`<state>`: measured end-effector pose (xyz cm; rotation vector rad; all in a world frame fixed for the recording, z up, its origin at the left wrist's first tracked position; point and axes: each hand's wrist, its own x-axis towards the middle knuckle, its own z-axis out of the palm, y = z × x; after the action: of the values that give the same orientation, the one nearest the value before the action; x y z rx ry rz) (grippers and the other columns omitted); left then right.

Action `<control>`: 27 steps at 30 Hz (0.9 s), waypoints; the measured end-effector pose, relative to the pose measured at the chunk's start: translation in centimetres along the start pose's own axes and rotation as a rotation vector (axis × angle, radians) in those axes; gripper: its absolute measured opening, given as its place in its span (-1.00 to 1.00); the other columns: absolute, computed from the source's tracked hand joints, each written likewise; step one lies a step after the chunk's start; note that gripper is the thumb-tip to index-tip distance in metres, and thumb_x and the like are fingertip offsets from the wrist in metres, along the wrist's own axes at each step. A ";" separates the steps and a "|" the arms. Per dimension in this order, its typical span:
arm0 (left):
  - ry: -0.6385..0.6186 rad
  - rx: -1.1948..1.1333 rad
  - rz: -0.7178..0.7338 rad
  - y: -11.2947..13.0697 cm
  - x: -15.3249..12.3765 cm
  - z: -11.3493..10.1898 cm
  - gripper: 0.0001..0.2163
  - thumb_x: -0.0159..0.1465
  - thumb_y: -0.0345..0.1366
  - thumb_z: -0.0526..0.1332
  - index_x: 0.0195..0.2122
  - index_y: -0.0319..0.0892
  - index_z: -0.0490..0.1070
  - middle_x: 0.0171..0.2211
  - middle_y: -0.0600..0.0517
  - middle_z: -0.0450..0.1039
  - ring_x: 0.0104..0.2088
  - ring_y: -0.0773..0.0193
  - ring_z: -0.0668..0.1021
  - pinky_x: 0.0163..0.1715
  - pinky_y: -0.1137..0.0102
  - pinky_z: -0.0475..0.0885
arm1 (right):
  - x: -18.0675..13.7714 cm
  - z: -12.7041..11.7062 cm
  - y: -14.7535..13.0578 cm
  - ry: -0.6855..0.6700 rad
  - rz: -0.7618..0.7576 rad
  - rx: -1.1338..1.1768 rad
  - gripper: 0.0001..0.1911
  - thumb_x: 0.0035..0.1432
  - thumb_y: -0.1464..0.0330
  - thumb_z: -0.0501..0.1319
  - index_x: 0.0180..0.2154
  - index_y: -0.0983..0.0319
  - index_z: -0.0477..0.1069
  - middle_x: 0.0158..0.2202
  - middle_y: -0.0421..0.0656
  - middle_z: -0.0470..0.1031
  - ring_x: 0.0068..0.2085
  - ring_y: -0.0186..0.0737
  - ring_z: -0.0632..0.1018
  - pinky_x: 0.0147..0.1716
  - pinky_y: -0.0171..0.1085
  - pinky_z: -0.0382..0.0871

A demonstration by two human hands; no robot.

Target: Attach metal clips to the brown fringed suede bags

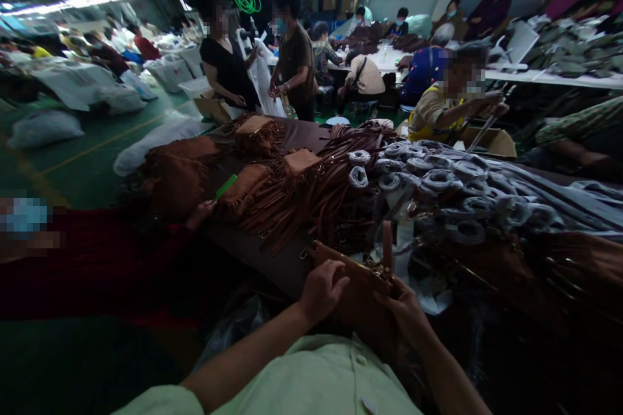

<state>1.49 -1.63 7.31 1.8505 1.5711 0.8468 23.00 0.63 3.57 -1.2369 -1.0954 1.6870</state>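
Observation:
A brown bag (357,301) with a gold-toned zipper along its top edge is in front of my body, at the table's near side. My right hand (403,308) grips the bag's upper right corner, close to the metal fittings and the upright brown strap (387,243). Against the bag's upper left part is my left hand (322,290), its fingers bent and apart from the thumb, with nothing visible between them. The bag's lower part is lost in shadow.
Fringed brown bags (250,185) and loose straps lie across the table. Plastic-wrapped strap coils (438,180) are heaped to the right. At left, a co-worker's hand (200,213) holds a green comb (226,187). Other people work beyond the table.

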 end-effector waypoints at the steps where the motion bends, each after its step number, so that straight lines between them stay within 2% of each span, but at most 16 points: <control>1: 0.031 0.016 0.034 0.3 0.6 -0.4 -0.68 0.23 -0.26 0.17 0.01 -0.19 0.31 -0.05 -0.08 0.41 -0.02 0.18 0.43 0.04 0.27 0.30 | -0.2 -0.1 0.1 -0.037 -0.001 0.003 -0.42 -0.22 0.28 0.44 -0.08 0.20 0.44 -0.16 -0.10 0.55 -0.13 -0.04 0.52 -0.17 -0.16 0.43; 2: 0.024 0.025 0.088 0.6 1.3 -0.6 -0.61 0.19 -0.27 0.22 0.04 -0.20 0.29 -0.01 -0.10 0.38 0.03 0.14 0.39 0.09 0.23 0.25 | -0.3 -0.1 0.2 -0.071 -0.001 -0.003 -0.44 -0.24 0.29 0.45 -0.11 0.20 0.46 -0.19 -0.11 0.55 -0.15 -0.06 0.52 -0.19 -0.18 0.43; 4: -0.130 0.007 0.225 1.1 2.6 -0.8 -0.53 0.12 -0.26 0.29 0.06 -0.19 0.30 0.00 -0.10 0.38 0.04 0.11 0.38 0.10 0.22 0.23 | -0.5 0.0 0.3 -0.124 0.005 -0.036 -0.48 -0.26 0.32 0.45 -0.15 0.21 0.48 -0.24 -0.13 0.55 -0.20 -0.10 0.52 -0.24 -0.23 0.42; 6: -0.371 -0.058 0.307 1.5 3.8 -0.7 -0.61 0.11 -0.25 0.31 -0.02 -0.18 0.39 -0.12 -0.05 0.45 -0.08 0.17 0.46 -0.03 0.31 0.32 | -0.7 0.1 0.5 -0.142 -0.002 -0.054 -0.51 -0.25 0.32 0.45 -0.18 0.22 0.49 -0.27 -0.13 0.54 -0.25 -0.14 0.51 -0.29 -0.26 0.41; 8: -0.502 -0.125 0.306 1.6 4.3 -0.3 -0.74 0.12 -0.25 0.30 -0.17 -0.20 0.47 -0.26 0.01 0.48 -0.23 0.26 0.51 -0.19 0.43 0.37 | -0.9 0.1 0.5 -0.134 -0.021 -0.041 -0.55 -0.26 0.31 0.45 -0.23 0.24 0.49 -0.31 -0.15 0.53 -0.29 -0.18 0.50 -0.34 -0.30 0.39; 11: -0.413 -0.121 0.236 1.8 4.0 0.4 -0.83 0.11 -0.27 0.31 -0.32 -0.24 0.48 -0.33 0.03 0.45 -0.31 0.32 0.49 -0.33 0.50 0.33 | -1.1 -0.2 0.4 -0.091 -0.074 -0.073 -0.55 -0.29 0.27 0.45 -0.27 0.24 0.48 -0.37 -0.16 0.52 -0.34 -0.20 0.49 -0.38 -0.31 0.37; 14: -0.371 -0.027 0.234 2.2 3.4 1.0 -0.89 0.14 -0.32 0.27 -0.32 -0.23 0.46 -0.34 0.04 0.43 -0.34 0.35 0.47 -0.36 0.52 0.30 | -1.4 -0.8 0.3 -0.031 -0.138 -0.181 -0.60 -0.19 0.17 0.39 -0.28 0.26 0.50 -0.36 -0.12 0.53 -0.31 -0.15 0.50 -0.31 -0.26 0.38; 18: -0.475 0.075 0.390 2.7 3.3 0.9 -0.81 0.21 -0.21 0.23 -0.22 -0.19 0.43 -0.30 0.05 0.45 -0.29 0.34 0.47 -0.30 0.50 0.31 | -2.0 -1.5 0.4 0.017 -0.176 -0.193 -0.66 -0.09 0.13 0.33 -0.35 0.26 0.51 -0.35 -0.09 0.54 -0.28 -0.11 0.51 -0.27 -0.22 0.38; 21: -0.430 0.330 0.555 2.6 3.5 0.7 -0.85 0.25 -0.22 0.19 -0.28 -0.20 0.43 -0.33 0.00 0.44 -0.24 0.25 0.44 -0.18 0.39 0.28 | -2.4 -1.5 0.7 0.088 -0.159 -0.205 -0.67 -0.14 0.15 0.36 -0.37 0.25 0.52 -0.38 -0.11 0.55 -0.31 -0.11 0.51 -0.29 -0.23 0.38; 24: -0.416 0.486 0.611 0.9 3.3 0.1 -0.88 0.26 -0.29 0.16 -0.36 -0.20 0.41 -0.38 -0.01 0.41 -0.26 0.24 0.42 -0.16 0.35 0.25 | -2.7 -1.3 1.7 0.190 -0.160 -0.146 -0.68 -0.20 0.18 0.40 -0.39 0.24 0.51 -0.41 -0.15 0.53 -0.33 -0.14 0.50 -0.32 -0.26 0.37; 27: -0.469 0.475 0.471 -3.3 2.4 -1.6 -0.88 0.22 -0.28 0.21 -0.43 -0.19 0.40 -0.43 0.04 0.41 -0.31 0.28 0.42 -0.25 0.42 0.26 | -2.9 -1.6 3.5 0.288 -0.132 -0.007 -0.66 -0.23 0.18 0.41 -0.39 0.23 0.50 -0.41 -0.18 0.52 -0.32 -0.15 0.49 -0.31 -0.26 0.37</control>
<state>-1.56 1.29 6.15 2.5861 1.1113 0.1761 24.95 -2.94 0.96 -1.3328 -0.9841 1.3584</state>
